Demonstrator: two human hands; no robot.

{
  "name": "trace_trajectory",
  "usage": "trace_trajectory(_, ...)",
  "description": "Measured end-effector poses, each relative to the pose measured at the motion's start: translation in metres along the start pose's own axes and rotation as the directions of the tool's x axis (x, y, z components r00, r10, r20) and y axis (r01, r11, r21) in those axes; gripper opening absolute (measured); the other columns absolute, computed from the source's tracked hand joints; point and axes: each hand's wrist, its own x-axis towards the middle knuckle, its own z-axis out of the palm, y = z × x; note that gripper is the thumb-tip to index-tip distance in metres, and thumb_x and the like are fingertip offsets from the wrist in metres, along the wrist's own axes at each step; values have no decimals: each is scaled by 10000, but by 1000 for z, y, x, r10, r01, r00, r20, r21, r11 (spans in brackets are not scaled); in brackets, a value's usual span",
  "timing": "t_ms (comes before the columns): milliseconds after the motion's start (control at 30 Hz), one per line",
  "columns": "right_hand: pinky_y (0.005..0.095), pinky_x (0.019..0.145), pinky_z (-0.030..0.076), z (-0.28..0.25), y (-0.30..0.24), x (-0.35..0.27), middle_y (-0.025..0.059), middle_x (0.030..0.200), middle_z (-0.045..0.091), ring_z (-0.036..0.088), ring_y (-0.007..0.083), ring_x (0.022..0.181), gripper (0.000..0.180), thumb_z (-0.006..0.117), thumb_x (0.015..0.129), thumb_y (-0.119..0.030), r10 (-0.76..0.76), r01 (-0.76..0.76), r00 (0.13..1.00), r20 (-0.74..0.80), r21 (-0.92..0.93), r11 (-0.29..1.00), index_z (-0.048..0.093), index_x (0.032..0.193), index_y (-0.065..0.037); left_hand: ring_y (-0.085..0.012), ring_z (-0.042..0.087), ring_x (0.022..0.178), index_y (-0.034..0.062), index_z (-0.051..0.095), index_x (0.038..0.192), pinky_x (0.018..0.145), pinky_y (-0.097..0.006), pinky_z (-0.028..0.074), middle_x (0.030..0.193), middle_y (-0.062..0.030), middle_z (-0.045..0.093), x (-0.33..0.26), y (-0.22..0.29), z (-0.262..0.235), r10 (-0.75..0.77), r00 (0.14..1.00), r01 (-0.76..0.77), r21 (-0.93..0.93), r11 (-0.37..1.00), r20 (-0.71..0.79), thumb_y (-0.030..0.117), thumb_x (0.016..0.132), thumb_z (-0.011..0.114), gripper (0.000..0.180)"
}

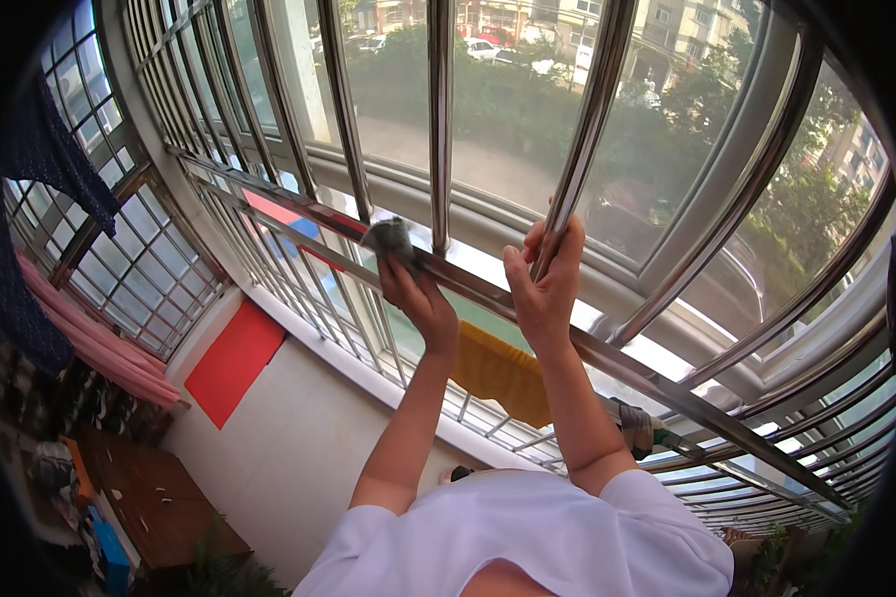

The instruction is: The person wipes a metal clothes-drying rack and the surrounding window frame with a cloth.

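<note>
A: Start with the rag. Where is it?

B: The grey cleaning rag (388, 237) is bunched up and pressed onto the horizontal steel rail (488, 291) of the window grille, just left of where a vertical bar (438, 129) meets that rail. The left hand (416, 297) is clenched around it from below, the fingers folded over the cloth and the rail together.

A: And the other hand?

B: The right hand (545, 284) grips the slanted vertical bar (587, 119) just above the rail, fingers wrapped round it and thumb on the near side. It looks like a brace for balance, not a working hand.

A: So which step is this?

B: I'd judge it as wiping the rail, somewhere mid-run. The cloth sits at a joint, where grime tends to collect. Whether the stretch to the left is already clean I can't say; the glare off the steel hides it.

A: What does the next move call for?

B: Steady pressure as the rag slides along the rail, and a lift or re-fold to pass each upright. The bracing hand should shift only once the body is settled, since the person is leaning out over a yellow cloth (503, 373) hung on the lower bars.
</note>
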Motion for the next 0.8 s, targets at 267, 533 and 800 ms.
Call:
trace_trajectory(267,269,727,452,-3,3,-3,61,972,494,494,132,804,663,665,798,8,-46,43,997,57,55,998,341,1375,-28,-407,310,1363,-34,338,1466,1129,-467,238,1497,-264,317,30,-27,10,-127,982,125,-20,992,-137,198,1027,460,511)
trace_trajectory(533,293,758,451,2,4,-5,68,1000,487,490,146,829,738,675,794,-23,-37,36,999,32,33,999,296,1427,-26,-421,157,1445,-69,193,1500,1177,-483,130,1559,-297,142,6,9,15,-93,994,93,-16,996,-50,315,1018,403,651)
trace_trajectory(800,283,821,411,7,-5,-7,58,1040,465,463,137,867,645,681,800,-60,9,-9,1000,1,-8,1000,346,1350,-37,-417,201,1429,-69,239,1487,1169,-489,151,1534,-308,194,83,-46,4,-246,964,230,-145,962,-103,434,1044,306,674)
